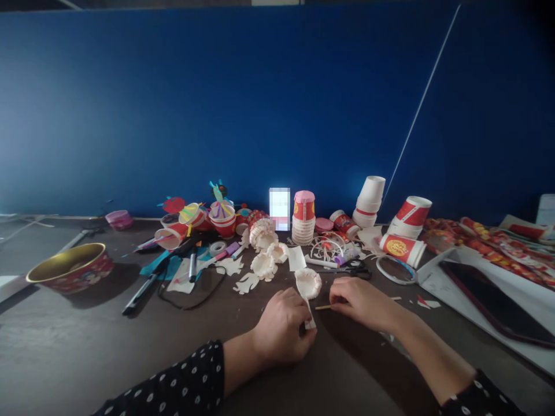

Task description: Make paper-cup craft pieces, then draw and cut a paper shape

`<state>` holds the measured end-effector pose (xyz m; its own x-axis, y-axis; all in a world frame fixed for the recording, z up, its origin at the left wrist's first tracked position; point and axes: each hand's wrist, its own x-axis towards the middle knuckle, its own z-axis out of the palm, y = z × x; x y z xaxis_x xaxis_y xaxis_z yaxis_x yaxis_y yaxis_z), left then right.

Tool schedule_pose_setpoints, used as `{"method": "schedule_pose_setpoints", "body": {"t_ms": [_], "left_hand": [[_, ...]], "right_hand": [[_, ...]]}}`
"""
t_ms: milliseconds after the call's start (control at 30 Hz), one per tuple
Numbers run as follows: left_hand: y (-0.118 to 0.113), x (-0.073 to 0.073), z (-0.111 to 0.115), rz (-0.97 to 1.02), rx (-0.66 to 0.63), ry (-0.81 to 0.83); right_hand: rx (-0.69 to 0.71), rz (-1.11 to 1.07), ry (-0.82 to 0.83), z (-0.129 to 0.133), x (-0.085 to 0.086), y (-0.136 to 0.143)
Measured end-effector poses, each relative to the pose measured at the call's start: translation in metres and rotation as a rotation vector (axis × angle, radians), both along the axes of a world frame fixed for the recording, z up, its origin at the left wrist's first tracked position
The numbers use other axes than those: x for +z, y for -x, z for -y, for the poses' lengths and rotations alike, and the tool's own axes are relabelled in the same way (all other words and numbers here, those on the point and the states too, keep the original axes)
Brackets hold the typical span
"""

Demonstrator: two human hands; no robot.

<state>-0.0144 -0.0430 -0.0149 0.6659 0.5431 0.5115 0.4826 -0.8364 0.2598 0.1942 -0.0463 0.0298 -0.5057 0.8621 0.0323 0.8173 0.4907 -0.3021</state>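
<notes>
My left hand [286, 326], near the table's middle, is closed on a small strip of white paper [310, 320] that sticks out past the thumb and fingertips. To its right, my right hand [358, 297] pinches a thin wooden stick [323, 307], whose other end shows beyond the wrist. The stick's tip points toward the paper strip, with a narrow gap between them. Just past both hands rests a small, round, white bowl-shaped paper piece [308, 283] with a crinkled rim. More crinkled white pieces [263, 264] and hand-shaped paper cut-outs [247, 283] lie farther back.
A gold-lined bowl [71, 283] and a utility knife [141, 294] are at the left. Stacked paper cups [303, 228] stand at the back, below a blue partition [277, 104]. Scissors [358, 268] lie beyond my right hand. A dark phone [498, 300] rests at the right.
</notes>
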Motion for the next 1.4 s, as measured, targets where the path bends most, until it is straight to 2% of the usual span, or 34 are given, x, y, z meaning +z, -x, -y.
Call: {"method": "schedule_pose_setpoints", "body": {"t_ms": [233,367,567,733,1133,1400], "left_hand": [[0.0,-0.001,-0.001,-0.024,0.035,-0.015],[0.001,0.001,0.0,-0.029,0.019,0.041],[0.0,0.007,0.004,-0.038,0.06,0.125],[-0.001,0.006,0.004,-0.013,0.112,0.158],[-0.004,0.006,0.007,-0.02,0.131,0.099],[-0.01,0.008,0.014,-0.108,0.265,0.153]], "right_hand": [[0.054,-0.02,0.014,0.005,0.0,0.009],[0.066,-0.031,0.005,0.004,-0.002,0.01],[0.107,-0.063,0.021,0.004,-0.004,0.01],[0.127,-0.073,0.042,0.004,-0.003,0.009],[0.158,-0.087,0.061,0.004,-0.003,0.011],[0.168,-0.086,0.034,0.006,-0.004,0.015]]}}
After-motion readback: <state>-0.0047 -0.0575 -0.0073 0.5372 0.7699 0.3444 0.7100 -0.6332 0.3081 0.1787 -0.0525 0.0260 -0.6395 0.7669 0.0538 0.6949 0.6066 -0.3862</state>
